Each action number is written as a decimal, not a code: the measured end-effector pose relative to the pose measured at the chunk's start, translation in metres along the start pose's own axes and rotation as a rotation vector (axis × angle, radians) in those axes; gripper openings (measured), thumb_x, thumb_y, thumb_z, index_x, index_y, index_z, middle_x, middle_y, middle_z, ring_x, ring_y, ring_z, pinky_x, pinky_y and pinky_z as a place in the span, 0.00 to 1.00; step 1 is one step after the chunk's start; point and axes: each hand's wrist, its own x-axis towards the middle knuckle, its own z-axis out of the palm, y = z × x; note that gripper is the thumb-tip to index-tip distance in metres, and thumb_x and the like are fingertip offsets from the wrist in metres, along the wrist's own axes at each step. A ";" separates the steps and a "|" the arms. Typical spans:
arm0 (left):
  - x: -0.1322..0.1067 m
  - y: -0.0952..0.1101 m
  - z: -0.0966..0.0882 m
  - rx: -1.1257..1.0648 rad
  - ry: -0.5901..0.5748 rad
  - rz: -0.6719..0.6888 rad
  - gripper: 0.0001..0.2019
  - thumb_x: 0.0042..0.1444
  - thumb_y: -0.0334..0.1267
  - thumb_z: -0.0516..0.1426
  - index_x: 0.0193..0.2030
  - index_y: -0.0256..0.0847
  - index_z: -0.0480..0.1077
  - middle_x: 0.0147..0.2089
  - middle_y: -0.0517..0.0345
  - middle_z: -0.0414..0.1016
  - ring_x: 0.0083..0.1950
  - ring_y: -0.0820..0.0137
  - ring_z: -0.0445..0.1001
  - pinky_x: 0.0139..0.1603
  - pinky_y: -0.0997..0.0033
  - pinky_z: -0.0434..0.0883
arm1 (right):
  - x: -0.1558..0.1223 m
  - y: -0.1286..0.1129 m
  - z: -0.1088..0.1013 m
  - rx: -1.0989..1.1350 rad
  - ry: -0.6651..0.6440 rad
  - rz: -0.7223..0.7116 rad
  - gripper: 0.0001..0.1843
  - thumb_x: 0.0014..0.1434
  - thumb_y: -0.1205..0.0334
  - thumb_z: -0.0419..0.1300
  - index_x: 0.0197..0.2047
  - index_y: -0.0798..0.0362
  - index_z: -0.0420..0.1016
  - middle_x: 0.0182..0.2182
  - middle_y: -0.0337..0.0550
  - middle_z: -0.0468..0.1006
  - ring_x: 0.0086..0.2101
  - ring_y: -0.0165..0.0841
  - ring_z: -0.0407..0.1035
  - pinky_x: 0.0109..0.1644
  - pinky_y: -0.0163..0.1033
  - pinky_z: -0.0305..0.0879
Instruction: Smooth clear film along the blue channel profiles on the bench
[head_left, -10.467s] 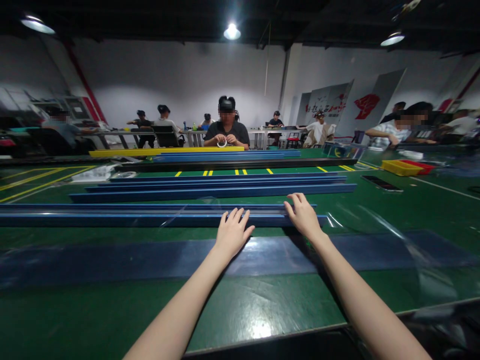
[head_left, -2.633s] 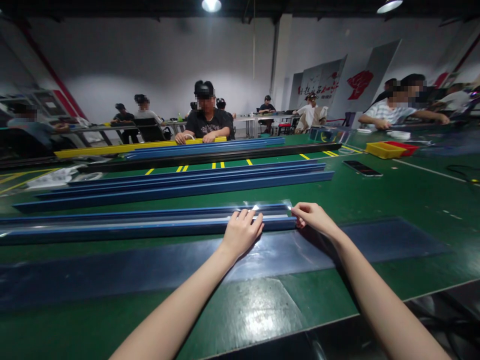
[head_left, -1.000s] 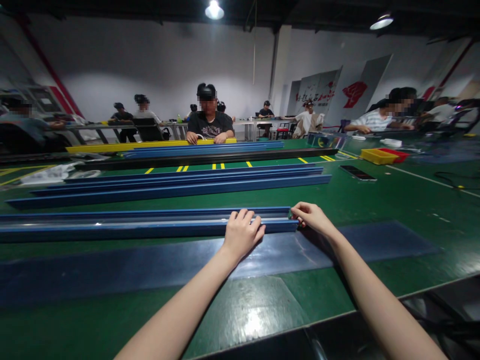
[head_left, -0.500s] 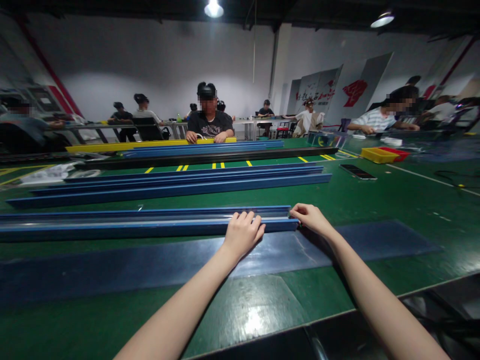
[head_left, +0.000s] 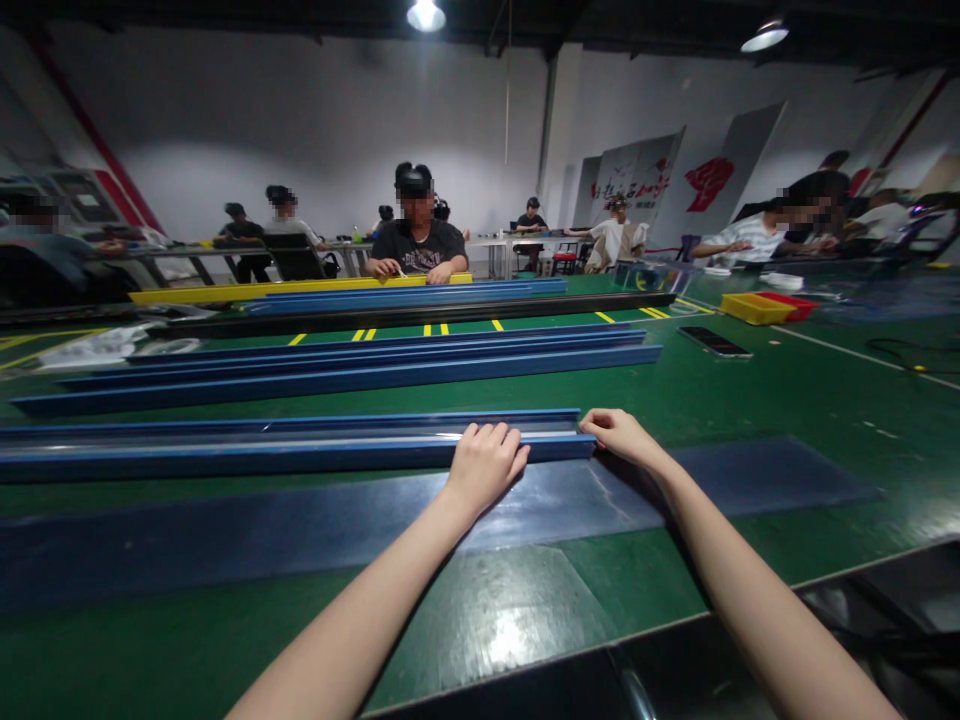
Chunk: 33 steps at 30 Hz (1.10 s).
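Note:
A long blue U-shaped channel (head_left: 300, 458) lies across the table before me, its open side up. Something clear and shiny, like a transparent strip (head_left: 390, 437), runs along its inside. My left hand (head_left: 486, 465) is curled over the channel's near wall, a little left of its right end, fingertips inside. At that right end, my right hand (head_left: 619, 437) is closed in a pinch against the channel's edge; whatever lies between its fingertips is hidden. Under my wrists, nearer to me, a flat translucent sheet (head_left: 300, 530) is spread out.
More blue channels (head_left: 375, 375) lie beyond, then a black bar (head_left: 420, 312) and a yellow bar (head_left: 300, 290). A phone (head_left: 715, 342) and a yellow tray (head_left: 754, 308) are at the right. Opposite sits a co-worker (head_left: 420, 245), hands at the yellow bar.
My hands keep nearly the same places. A small glint inside the channel at the left has shifted slightly. Across the table, the co-worker's hand on the left side has moved a little.

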 end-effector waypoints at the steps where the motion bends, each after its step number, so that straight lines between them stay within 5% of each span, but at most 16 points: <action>1: 0.000 0.000 0.000 0.000 0.002 0.002 0.11 0.58 0.41 0.49 0.29 0.39 0.66 0.28 0.57 0.70 0.32 0.68 0.68 0.33 0.67 0.56 | 0.000 0.000 0.000 0.004 -0.004 0.001 0.11 0.46 0.56 0.51 0.22 0.54 0.68 0.15 0.35 0.65 0.20 0.26 0.58 0.25 0.32 0.52; 33: 0.001 0.000 0.000 -0.021 -0.023 -0.013 0.11 0.58 0.41 0.49 0.30 0.39 0.66 0.28 0.58 0.72 0.31 0.69 0.69 0.34 0.67 0.57 | 0.002 0.001 0.000 -0.195 -0.023 -0.018 0.10 0.49 0.59 0.51 0.24 0.53 0.69 0.23 0.42 0.74 0.27 0.32 0.66 0.29 0.32 0.55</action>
